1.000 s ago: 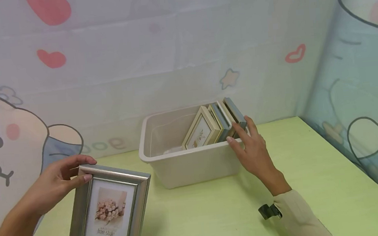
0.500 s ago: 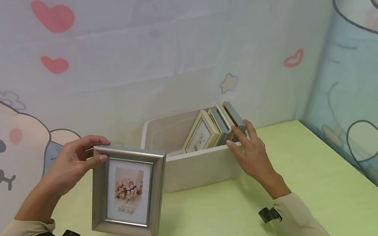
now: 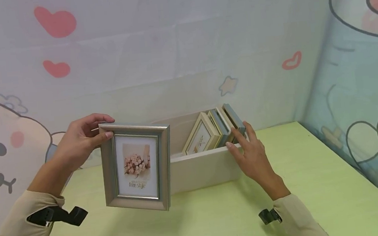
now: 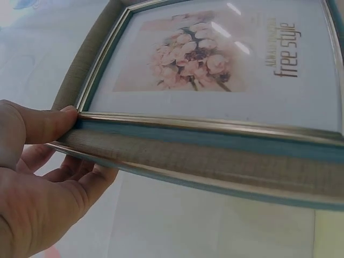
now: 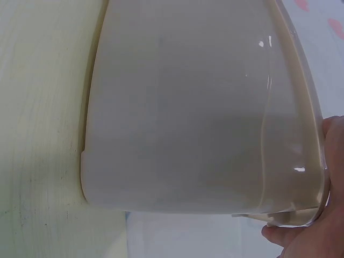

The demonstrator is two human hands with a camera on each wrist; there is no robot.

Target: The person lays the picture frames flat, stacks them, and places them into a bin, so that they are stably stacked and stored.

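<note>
Above the green counter (image 3: 218,220), left hand (image 3: 76,143) pinching silver picture frame (image 3: 136,166) by its top corner, upright before beige bin (image 3: 206,167). Right hand (image 3: 251,155), fingers straight, apparently steadying framed pictures (image 3: 215,130) leaning inside.

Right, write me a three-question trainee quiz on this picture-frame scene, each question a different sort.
1. True or false: the left hand holds the silver picture frame lifted clear of the green table.
2. What does the right hand touch? A) the beige plastic bin and the frames leaning in it; B) the wall; C) the silver frame.
3. Fill in: the print in the held frame reads "free ____".

Key: 1 true; 2 A; 3 style.
</note>
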